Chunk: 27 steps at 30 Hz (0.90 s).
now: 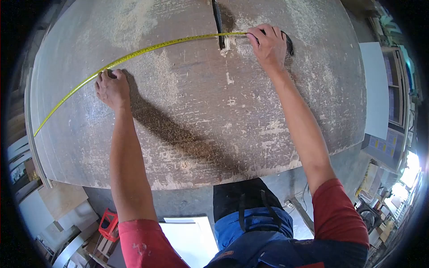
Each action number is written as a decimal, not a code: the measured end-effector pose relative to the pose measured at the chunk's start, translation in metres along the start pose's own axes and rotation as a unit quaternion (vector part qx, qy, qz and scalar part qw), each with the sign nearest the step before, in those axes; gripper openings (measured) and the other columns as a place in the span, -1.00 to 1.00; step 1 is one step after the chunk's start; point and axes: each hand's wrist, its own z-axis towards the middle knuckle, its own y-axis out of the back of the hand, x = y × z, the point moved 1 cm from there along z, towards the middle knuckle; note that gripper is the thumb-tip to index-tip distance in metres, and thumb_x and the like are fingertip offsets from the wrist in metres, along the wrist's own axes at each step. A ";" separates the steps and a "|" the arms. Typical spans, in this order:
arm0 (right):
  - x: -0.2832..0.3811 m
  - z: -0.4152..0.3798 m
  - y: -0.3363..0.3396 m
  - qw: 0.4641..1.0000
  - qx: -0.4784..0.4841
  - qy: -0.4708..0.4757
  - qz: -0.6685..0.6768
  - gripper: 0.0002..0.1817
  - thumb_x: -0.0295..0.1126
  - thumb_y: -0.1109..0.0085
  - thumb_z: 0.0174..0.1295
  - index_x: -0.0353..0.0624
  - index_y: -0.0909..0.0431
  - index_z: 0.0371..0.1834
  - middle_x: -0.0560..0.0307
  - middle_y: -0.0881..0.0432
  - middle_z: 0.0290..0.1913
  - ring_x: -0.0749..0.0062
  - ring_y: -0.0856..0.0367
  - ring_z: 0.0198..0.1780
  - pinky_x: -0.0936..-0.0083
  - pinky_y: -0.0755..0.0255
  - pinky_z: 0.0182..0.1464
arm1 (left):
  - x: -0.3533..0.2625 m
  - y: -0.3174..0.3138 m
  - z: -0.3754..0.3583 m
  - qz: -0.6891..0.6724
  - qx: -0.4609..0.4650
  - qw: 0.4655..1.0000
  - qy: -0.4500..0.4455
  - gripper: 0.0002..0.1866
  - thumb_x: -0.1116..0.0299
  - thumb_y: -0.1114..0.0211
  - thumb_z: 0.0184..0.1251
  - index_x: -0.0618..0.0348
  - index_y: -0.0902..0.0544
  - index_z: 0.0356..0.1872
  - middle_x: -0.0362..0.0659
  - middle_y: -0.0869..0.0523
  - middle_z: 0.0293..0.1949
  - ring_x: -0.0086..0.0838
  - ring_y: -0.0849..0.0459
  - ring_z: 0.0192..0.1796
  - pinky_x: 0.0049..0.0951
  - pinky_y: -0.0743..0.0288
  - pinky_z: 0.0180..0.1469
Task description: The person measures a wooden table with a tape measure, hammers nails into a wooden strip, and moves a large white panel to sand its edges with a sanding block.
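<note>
A yellow tape measure (147, 49) is drawn out in a long strip across a worn wooden tabletop (201, 111), from its left edge to the upper right. My left hand (113, 88) rests on the tabletop with curled fingers, its fingertips at the lower edge of the strip. At the strip's right end, my right hand (270, 46) is closed around the tape measure, fingers bent downward. Something dark shows just beyond that hand, mostly covered by it. Between the hands, the strip passes over the lower end of a narrow dark slot (219, 27) in the tabletop.
Sawdust (165, 76) is scattered over the tabletop. A white panel (374, 89) stands off its right side. Below on the left are a red plastic item (108, 225) and boards (62, 201). A white sheet (190, 236) lies beneath the near edge.
</note>
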 end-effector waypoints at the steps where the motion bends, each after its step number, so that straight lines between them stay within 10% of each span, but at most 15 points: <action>1: 0.000 0.000 -0.001 1.000 0.000 0.002 0.000 -0.88 -0.20 -0.32 0.21 0.18 -0.71 -0.22 0.38 -0.58 -0.19 0.32 -0.51 -0.07 0.25 -0.34 -0.06 | 0.001 -0.001 0.000 -0.003 -0.005 1.000 -0.003 -0.61 0.18 -0.15 0.25 0.15 -0.68 0.00 -0.09 -0.64 0.16 -0.13 -0.52 0.26 -0.09 -0.32 0.30; 27: 0.006 0.004 0.007 1.000 -0.010 0.030 0.001 -0.90 -0.24 -0.37 0.16 0.14 -0.76 -0.26 0.37 -0.65 -0.22 0.31 -0.56 -0.11 0.28 -0.40 -0.06 | 0.003 -0.004 0.000 -0.009 -0.002 1.000 -0.001 -0.58 0.17 -0.15 0.24 0.16 -0.68 0.03 -0.08 -0.64 0.16 -0.13 -0.53 0.24 -0.12 -0.31 0.32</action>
